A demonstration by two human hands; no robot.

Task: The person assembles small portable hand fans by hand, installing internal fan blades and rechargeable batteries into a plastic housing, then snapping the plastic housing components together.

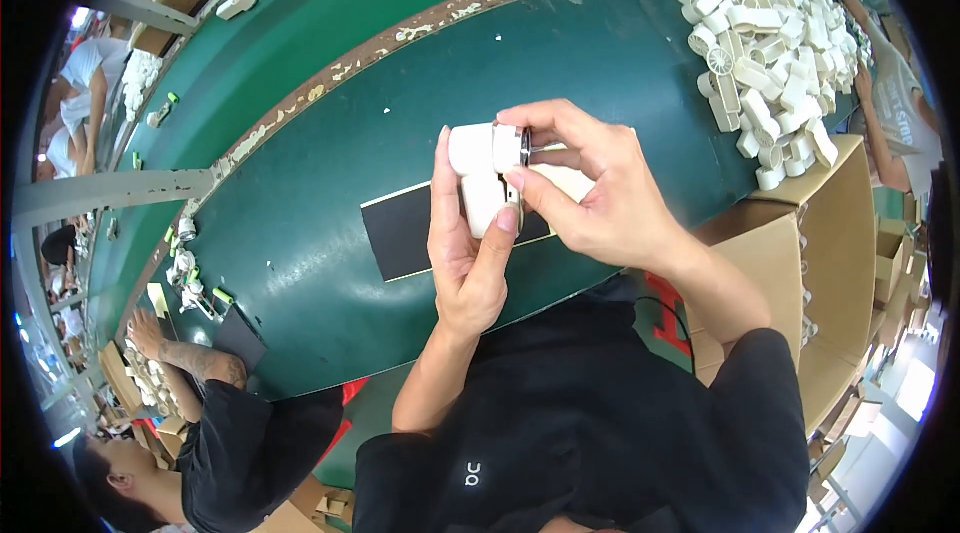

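Observation:
Above the table, my left hand [468,268] is closed round a small white plastic fan housing [472,150], which has a rounded head and a short handle. From the right, my right hand [600,188] grips the end of the head, fingers at its shiny silver rim and thumb lower down by the seam. A dark gap runs along the handle, between its white shell and the part beside it. Beneath my hands lies a black rectangular mat [400,233] with pale edges, partly covered by them.
A big pile of white fan housings [760,53] covers the table's far right. An open cardboard box [840,263] stands close on my right. At the left, a co-worker's hand [147,335] is near small white parts. A green belt [330,8] runs behind a worn rail [330,83].

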